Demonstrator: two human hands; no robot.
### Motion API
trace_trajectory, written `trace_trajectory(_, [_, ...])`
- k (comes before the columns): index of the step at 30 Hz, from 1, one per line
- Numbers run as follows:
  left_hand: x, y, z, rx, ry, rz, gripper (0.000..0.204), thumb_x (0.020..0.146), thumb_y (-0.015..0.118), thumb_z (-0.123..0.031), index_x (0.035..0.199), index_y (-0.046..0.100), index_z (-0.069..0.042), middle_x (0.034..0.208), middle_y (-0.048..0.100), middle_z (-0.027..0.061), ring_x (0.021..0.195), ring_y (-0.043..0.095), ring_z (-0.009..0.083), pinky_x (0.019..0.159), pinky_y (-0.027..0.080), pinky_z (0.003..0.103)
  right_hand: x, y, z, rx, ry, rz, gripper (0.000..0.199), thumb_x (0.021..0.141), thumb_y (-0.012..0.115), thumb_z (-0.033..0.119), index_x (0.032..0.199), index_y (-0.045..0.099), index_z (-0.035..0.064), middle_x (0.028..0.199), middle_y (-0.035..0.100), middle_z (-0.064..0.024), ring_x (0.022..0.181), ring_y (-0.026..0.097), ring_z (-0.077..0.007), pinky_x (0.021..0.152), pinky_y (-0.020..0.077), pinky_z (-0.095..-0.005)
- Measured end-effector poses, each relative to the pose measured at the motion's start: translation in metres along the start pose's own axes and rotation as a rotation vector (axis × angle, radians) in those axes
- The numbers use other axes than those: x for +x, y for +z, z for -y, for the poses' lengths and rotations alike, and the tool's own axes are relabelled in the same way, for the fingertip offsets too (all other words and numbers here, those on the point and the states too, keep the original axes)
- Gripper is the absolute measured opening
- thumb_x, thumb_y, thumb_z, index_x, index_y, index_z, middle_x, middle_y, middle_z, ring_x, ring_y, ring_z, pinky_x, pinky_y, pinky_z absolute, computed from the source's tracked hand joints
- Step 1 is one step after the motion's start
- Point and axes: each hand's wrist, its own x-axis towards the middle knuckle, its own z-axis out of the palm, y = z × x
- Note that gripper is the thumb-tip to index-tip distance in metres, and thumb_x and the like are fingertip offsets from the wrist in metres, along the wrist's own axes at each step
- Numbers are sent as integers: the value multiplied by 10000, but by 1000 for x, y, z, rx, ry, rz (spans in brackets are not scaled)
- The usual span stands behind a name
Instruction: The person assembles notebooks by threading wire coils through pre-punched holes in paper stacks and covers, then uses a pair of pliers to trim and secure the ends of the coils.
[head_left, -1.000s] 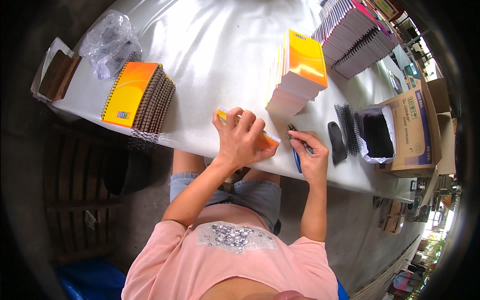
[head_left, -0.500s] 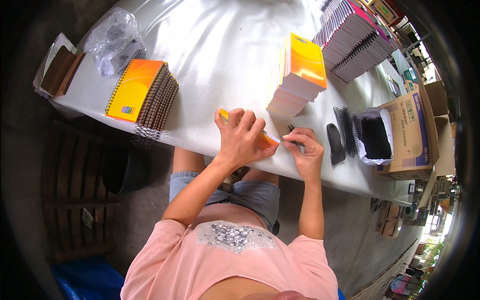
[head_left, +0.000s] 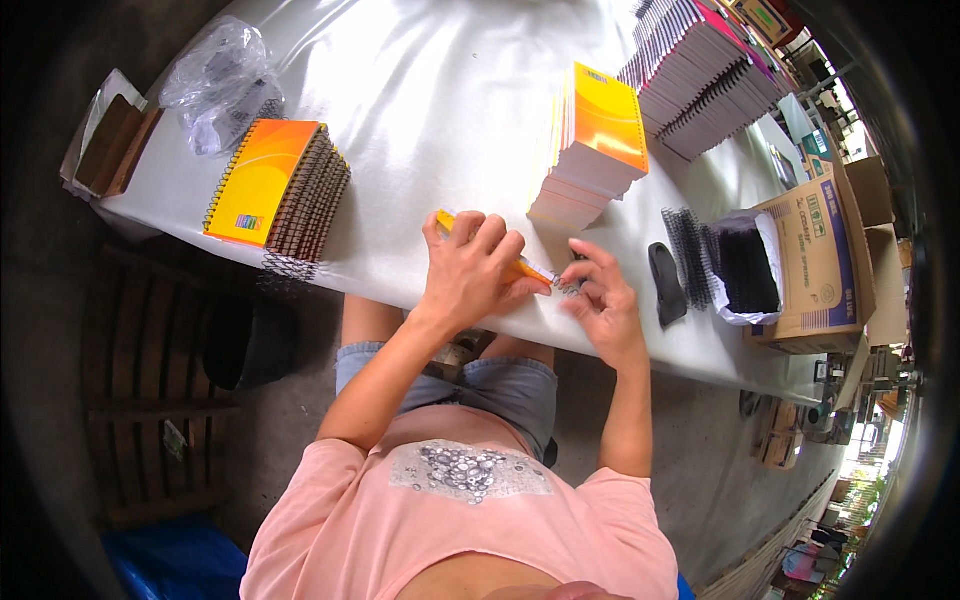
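Observation:
My left hand (head_left: pixel 470 265) grips a small yellow and orange notebook (head_left: pixel 530 268) near the table's front edge, fingers over it and thumb along its near side. At the notebook's right end, my right hand (head_left: pixel 605 305) has thumb and fingers around a dark binding coil (head_left: pixel 570 287), partly hidden and blurred. Past the hands stands a tall stack of yellow-orange covered sheets (head_left: pixel 595 150) with no coils showing. To the left lies a pile of spiral-bound notebooks (head_left: pixel 270 185) with the same covers.
A clear plastic bag (head_left: pixel 220 85) and an open small carton (head_left: pixel 115 140) lie far left. On the right are a dark oblong object (head_left: pixel 666 283), loose black coils (head_left: pixel 687 255) and a cardboard box (head_left: pixel 815 260). Purple-edged notebooks (head_left: pixel 700 85) stand stacked behind.
The right hand's fingers have loosened from a tight pinch and spread somewhat at the notebook's end. My left hand keeps its hold, shifted slightly left in the picture.

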Motion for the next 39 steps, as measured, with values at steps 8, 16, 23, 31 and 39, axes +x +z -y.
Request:
trace_trajectory(8, [1,0,4,28,37,13,496,651,637,-614,825,556,-157,857,492,-1,915,469,224,818,279,463,2,-9,-4,-457,-93,202,363,871,591,124,1229,535,107,939,607,-99,736,584,-215,680,467,-326])
trace_trajectory(16, [2,-13,9,-147,55,49,513,564,710,-599,738,548,-144,821,496,-2,887,475,230,820,300,432,-17,-125,-80,-1283,-65,-649,412,792,549,121,1202,556,79,1052,620,-127,1021,547,-324,964,372,-401])
trace_trajectory(23, [-1,-20,17,-264,55,33,528,555,730,-578,703,526,-114,949,525,33,956,477,251,882,301,437,-7,-56,-17,416,-329,-423,294,724,560,-104,1002,637,-45,899,670,-153,799,652,-238,755,529,-310])
trace_trajectory(31, [-2,-21,18,-268,70,59,537,550,729,-567,703,528,-93,1020,527,59,1008,465,278,895,315,458,14,4,-25,526,-301,228,198,685,559,-115,823,682,-45,842,688,-144,770,657,-184,735,530,-292])
trace_trajectory(39, [-1,-20,25,-320,71,54,515,526,775,-509,670,514,-89,1117,487,110,1066,435,315,863,369,442,22,6,9,-124,-179,208,273,635,568,-163,839,694,-33,880,693,-122,841,659,-178,776,517,-274])
